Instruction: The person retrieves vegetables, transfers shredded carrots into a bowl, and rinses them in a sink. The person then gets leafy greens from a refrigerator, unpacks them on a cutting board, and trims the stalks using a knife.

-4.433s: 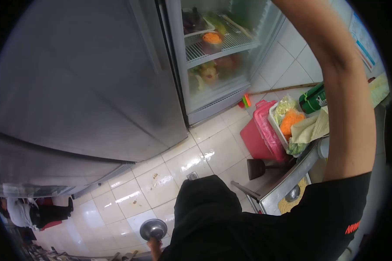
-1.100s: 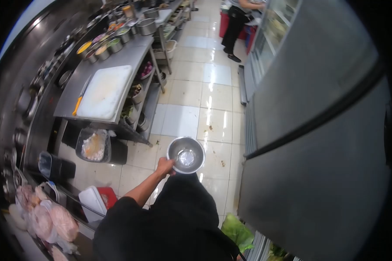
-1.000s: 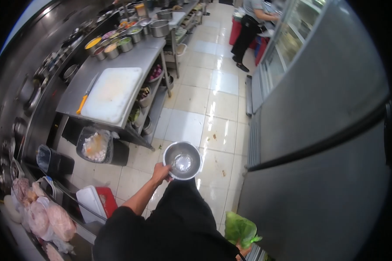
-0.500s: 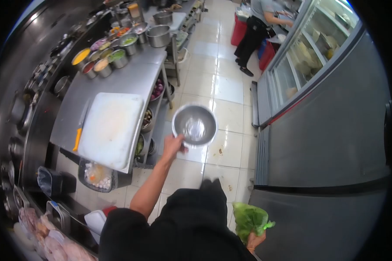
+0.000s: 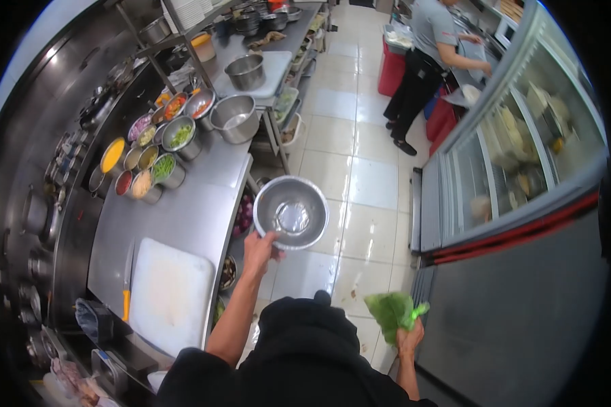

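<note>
My left hand (image 5: pixel 260 252) is closed on the near rim of a round metal mixing bowl (image 5: pixel 292 214), held out ahead of me over the tiled floor. Nothing lies inside the bowl. At my right side, my right hand (image 5: pixel 410 336) grips a bag of leafy greens (image 5: pixel 392 313) by its bright green knotted top. To the left, a white cutting board (image 5: pixel 173 295) lies on the steel table, and beside it rests a knife (image 5: pixel 127 281) with an orange handle.
Metal containers of chopped vegetables and sauces, such as a yellow sauce (image 5: pixel 113 154), crowd the table's far end near a steel pot (image 5: pixel 234 118). On the right stand a glass-door fridge (image 5: pixel 509 156) and dark metal doors (image 5: pixel 516 325). A co-worker (image 5: pixel 424 61) stands ahead at a counter.
I have moved forward along the aisle, so the table, fridge and co-worker appear nearer. Both hands keep their hold on the bowl and the bag. The bowl has shifted slightly left in view.
</note>
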`<state>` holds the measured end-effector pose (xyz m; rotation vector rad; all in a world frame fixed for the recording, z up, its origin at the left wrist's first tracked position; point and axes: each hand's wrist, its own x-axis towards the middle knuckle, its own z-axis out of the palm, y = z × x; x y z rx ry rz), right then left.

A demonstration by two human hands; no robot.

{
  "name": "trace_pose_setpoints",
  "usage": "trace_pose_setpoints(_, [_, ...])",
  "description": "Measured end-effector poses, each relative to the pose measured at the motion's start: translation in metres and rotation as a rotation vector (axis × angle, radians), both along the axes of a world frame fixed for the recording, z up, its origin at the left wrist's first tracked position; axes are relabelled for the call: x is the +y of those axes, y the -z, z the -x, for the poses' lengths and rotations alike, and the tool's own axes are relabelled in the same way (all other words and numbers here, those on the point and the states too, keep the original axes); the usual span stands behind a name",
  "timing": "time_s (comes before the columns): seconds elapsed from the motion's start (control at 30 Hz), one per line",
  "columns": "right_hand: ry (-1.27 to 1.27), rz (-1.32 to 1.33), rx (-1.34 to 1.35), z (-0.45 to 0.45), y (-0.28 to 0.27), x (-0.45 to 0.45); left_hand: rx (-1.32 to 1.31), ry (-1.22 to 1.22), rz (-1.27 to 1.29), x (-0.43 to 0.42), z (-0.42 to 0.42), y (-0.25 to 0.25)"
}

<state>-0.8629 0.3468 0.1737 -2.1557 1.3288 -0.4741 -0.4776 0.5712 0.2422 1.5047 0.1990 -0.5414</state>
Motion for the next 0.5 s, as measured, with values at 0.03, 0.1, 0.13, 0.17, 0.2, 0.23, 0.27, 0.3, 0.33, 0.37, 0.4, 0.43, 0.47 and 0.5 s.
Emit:
trace_pose_setpoints(0.03, [-0.037, -0.004, -0.044, -0.042, -0.003, -0.025, 0.02, -0.019, 0.019, 0.0, -0.011, 0.001])
trace_pose_setpoints(0.1, [-0.18, 0.104, -0.061, -0.125, -0.007, -0.068, 0.07, -0.041, 0.028, -0.004, -0.031, -0.001])
trace_pose_setpoints(0.13, [-0.232, 0.13, -0.106, -0.165, -0.013, -0.084, 0.091, -0.038, 0.02, -0.009, -0.045, -0.005])
trace_pose_setpoints(0.17, [-0.28, 0.156, -0.155, -0.207, -0.021, -0.099, 0.106, -0.033, 0.012, -0.017, -0.065, -0.01])
trace_pose_setpoints(0.2, [-0.328, 0.182, -0.203, -0.242, -0.026, -0.114, 0.102, -0.043, 0.046, -0.028, -0.084, -0.01])
trace_pose_setpoints(0.23, [-0.339, 0.174, -0.218, -0.271, -0.031, -0.129, 0.107, -0.051, 0.076, -0.04, -0.099, -0.009])
trace_pose_setpoints(0.27, [-0.345, 0.161, -0.231, -0.296, -0.036, -0.142, 0.114, -0.055, 0.1, -0.051, -0.115, -0.009])
trace_pose_setpoints(0.3, [-0.347, 0.147, -0.246, -0.316, -0.04, -0.152, 0.113, -0.061, 0.13, -0.063, -0.134, 0.002])
trace_pose_setpoints(0.33, [-0.299, 0.143, -0.246, -0.336, -0.042, -0.164, 0.136, -0.064, 0.121, -0.081, -0.155, 0.0])
trace_pose_setpoints(0.37, [-0.253, 0.138, -0.24, -0.351, -0.044, -0.175, 0.109, -0.035, 0.137, -0.098, -0.182, -0.004])
trace_pose_setpoints(0.4, [-0.209, 0.12, -0.211, -0.352, -0.046, -0.181, 0.107, -0.011, 0.142, -0.111, -0.199, -0.004])
trace_pose_setpoints(0.43, [-0.099, 0.041, -0.217, -0.365, -0.054, -0.184, 0.106, 0.024, 0.168, -0.127, -0.224, 0.004])
trace_pose_setpoints(0.47, [-0.05, 0.024, -0.241, -0.378, -0.059, -0.191, 0.103, 0.015, 0.158, -0.145, -0.246, 0.001])
trace_pose_setpoints(0.5, [-0.003, 0.0, -0.26, -0.387, -0.065, -0.198, 0.096, 0.027, 0.186, -0.162, -0.27, -0.002])
